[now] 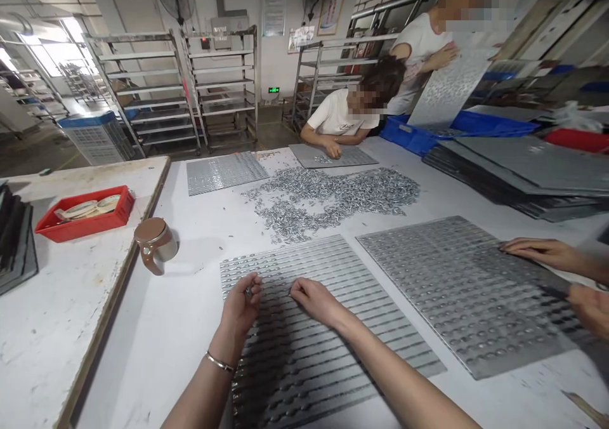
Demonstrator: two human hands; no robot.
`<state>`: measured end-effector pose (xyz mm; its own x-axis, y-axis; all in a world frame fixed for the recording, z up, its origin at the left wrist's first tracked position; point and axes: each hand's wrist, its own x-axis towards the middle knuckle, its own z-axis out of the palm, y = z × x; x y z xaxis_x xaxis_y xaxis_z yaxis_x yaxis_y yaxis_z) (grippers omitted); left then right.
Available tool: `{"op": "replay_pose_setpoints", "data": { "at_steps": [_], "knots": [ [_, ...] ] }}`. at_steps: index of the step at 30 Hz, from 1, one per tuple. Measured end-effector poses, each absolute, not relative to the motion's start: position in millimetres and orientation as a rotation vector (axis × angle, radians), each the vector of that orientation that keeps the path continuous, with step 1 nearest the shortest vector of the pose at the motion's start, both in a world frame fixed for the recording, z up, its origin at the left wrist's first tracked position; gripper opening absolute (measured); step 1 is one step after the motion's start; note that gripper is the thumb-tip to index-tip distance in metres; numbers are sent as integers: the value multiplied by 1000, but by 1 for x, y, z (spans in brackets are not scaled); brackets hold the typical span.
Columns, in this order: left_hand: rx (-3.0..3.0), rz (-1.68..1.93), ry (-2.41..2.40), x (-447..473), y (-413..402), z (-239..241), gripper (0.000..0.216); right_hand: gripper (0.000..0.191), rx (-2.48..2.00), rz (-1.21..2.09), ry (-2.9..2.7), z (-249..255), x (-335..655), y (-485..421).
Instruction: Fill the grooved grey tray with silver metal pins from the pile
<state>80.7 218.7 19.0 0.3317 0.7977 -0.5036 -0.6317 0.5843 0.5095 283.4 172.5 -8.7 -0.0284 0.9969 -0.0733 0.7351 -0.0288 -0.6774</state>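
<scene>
A grey grooved board [375,327] lies on the white table in front of me, with rows of small shiny oval metal pieces set along its left side. Over its upper left part, my left hand [240,308] is curled closed, and a few small metal pieces show between its fingers. My right hand [316,301] is pinched just above the board's grooves, to the right of the left hand. Whatever its fingertips hold is hidden. Beyond the board spreads a loose pile of the same metal pieces [375,188].
A co-worker's hands [552,254] work at a second filled board [428,277] on the right. Across the table another person leans over a board [352,156]. A brown mug [159,242] and a red tray [85,224] are left; stacked boards [533,169] lie back right.
</scene>
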Motion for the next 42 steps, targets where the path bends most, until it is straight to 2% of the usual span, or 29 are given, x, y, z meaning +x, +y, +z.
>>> {"op": "replay_pose_setpoints", "data": {
  "at_steps": [8,11,14,17,22,27,30,33,36,39,42],
  "knots": [
    [160,922,813,82,219,12,13,18,-1937,680,-1919,-19,270,182],
    [160,898,808,85,216,12,9,8,-1988,654,-1888,-15,270,181],
    [150,871,741,88,211,17,22,4,-1923,628,-1764,-2,271,172],
    [154,826,606,91,203,22,38,14,-1697,502,-1693,15,269,158],
    [212,709,477,94,193,24,47,21,-1412,314,-1991,27,259,144],
    [233,658,466,97,186,22,44,17,-1453,271,-2139,25,261,143],
    [229,621,464,100,184,22,43,10,-1432,338,-2145,25,264,141],
    [198,611,524,103,186,22,39,11,-1435,479,-2003,27,268,139],
    [96,754,716,101,195,25,22,16,-1519,573,-1721,27,278,140],
    [49,898,875,96,204,28,22,21,-1575,593,-1638,20,288,142],
    [57,906,907,95,205,27,19,18,-1647,754,-1671,3,289,144]
  ]
}}
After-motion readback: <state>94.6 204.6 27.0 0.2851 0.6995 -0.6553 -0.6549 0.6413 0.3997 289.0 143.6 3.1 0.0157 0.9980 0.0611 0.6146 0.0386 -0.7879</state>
